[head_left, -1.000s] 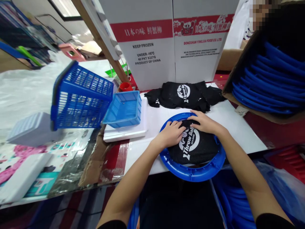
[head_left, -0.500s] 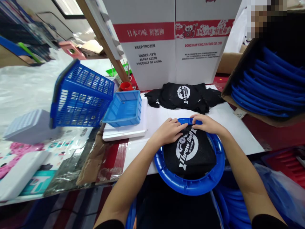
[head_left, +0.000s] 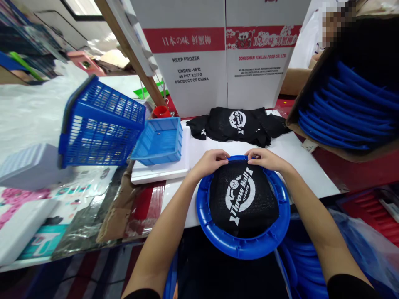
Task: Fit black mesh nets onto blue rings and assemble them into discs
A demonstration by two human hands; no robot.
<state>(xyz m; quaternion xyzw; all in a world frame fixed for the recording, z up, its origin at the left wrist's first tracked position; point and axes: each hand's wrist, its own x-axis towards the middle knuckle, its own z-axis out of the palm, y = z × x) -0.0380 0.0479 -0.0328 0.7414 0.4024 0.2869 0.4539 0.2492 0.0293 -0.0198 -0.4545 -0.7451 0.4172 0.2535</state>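
A blue plastic ring (head_left: 243, 248) lies tilted at the table's front edge, partly over my lap. Inside it is a black mesh cloth (head_left: 262, 195) printed "Throw Ball" in white. My left hand (head_left: 213, 162) pinches the far rim and the cloth's top edge, a little left of the middle. Close beside it, my right hand (head_left: 262, 159) grips the same rim with thumb and bent fingers. Along the lower sides, gaps show between cloth and ring. Beyond my hands lie several more black printed cloths (head_left: 237, 124) in a loose pile.
At right a tilted cardboard box (head_left: 346, 154) holds many blue rings (head_left: 349, 116). More blue rings (head_left: 304, 261) are stacked below the table edge. To the left are a blue basket (head_left: 102, 124) and a light-blue tray (head_left: 158, 141). White cartons (head_left: 199, 91) stand behind.
My left hand has shifted left along the far rim, its fingers now curled in rather than spread over the cloth. The cloth lies flatter and the ring appears slightly lower left.
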